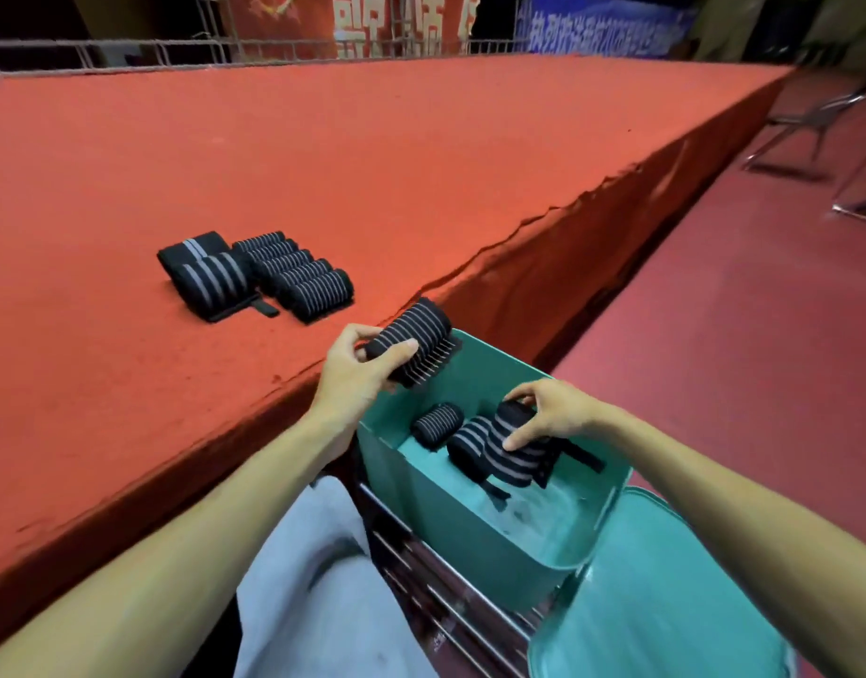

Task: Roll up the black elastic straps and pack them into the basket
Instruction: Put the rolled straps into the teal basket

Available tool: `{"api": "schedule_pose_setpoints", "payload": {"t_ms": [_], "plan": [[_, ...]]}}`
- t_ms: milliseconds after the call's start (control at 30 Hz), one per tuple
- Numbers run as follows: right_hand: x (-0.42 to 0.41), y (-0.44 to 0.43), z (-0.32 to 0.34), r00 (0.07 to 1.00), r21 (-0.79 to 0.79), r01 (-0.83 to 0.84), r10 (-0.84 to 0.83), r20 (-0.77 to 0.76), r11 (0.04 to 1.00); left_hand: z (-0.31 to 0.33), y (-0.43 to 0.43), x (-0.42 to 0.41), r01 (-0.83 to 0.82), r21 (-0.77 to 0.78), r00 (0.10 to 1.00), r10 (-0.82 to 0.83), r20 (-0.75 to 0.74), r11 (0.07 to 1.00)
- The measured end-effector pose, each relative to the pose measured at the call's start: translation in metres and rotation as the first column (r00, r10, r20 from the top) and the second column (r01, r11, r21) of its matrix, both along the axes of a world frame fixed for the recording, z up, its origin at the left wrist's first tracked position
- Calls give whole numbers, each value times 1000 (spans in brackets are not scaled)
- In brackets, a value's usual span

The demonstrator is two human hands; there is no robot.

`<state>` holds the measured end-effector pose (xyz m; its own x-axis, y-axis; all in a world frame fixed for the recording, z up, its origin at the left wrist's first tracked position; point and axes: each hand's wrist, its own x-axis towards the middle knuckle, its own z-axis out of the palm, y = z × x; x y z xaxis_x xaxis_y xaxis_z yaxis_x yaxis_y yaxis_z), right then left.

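A: How far have you got?

B: Part way. Your left hand (357, 364) grips one rolled strap (411, 340) right over the edge of the green basket (470, 521). Your right hand (553, 415) is down inside, pinching a bigger roll (494, 447) that sits beside a small roll (438, 425).

A: What is left?

B: A bunch of rolled straps (294, 276) lies on the red table (421, 163), well apart from the basket — I think those must go in too.

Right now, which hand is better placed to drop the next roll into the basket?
Left. The left hand holds a rolled strap over the basket rim; the right hand grips straps inside.
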<state>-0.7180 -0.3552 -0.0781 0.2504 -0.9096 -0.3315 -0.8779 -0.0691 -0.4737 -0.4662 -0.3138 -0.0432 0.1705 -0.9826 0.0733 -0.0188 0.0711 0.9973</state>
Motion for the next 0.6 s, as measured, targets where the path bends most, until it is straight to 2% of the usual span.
{"api": "schedule_pose_setpoints", "payload": {"t_ms": [100, 200, 367, 500, 600], "plan": [[-2, -11, -32, 985, 106, 48, -30, -172, 993, -12, -9, -16, 43, 50, 997, -46, 55, 998], [-2, -23, -64, 964, 187, 127, -77, -255, 974, -23, -17, -24, 51, 94, 993, -61, 101, 994], [2, -35, -94, 960, 255, 249, -203, -193, 934, -31, -30, -24, 67, 141, 987, -86, 134, 988], [12, -35, -103, 972, 282, 232, -212, -98, 931, -35, -38, -21, 102, 154, 984, -122, 128, 983], [14, -36, -104, 969, 176, 157, -117, -219, 972, -38, -39, -19, 111, 164, 983, -132, 128, 980]]}}
